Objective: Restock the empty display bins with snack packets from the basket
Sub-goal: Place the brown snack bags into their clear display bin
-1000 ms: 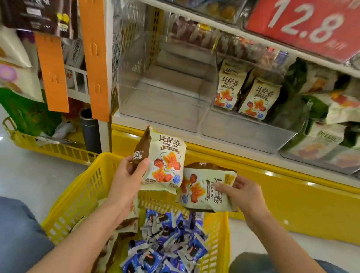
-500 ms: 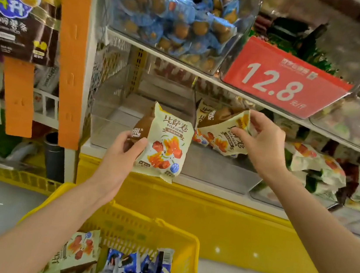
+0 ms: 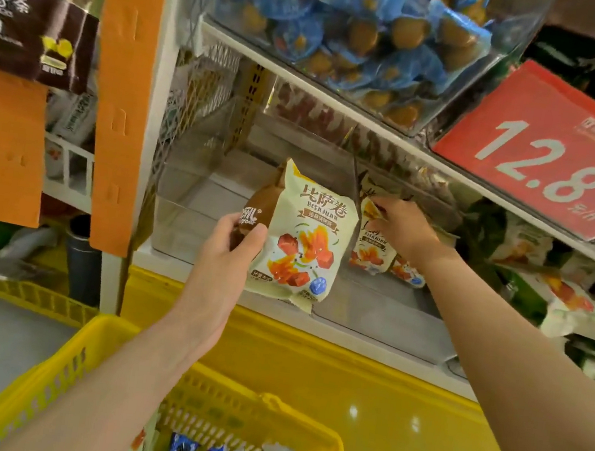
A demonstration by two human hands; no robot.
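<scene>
Head cam: left grip is clamped on a packet reading "BISAJUAN", held up in front of the empty bin. Right grip pinches a second packet, now lowered into the next bin compared with half a second back. Red sign says 12.8.

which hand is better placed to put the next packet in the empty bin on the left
Left. The left hand grips a cream packet right in front of the empty bin, while the right hand is busy in the neighbouring bin, pinching a second packet there.
</scene>
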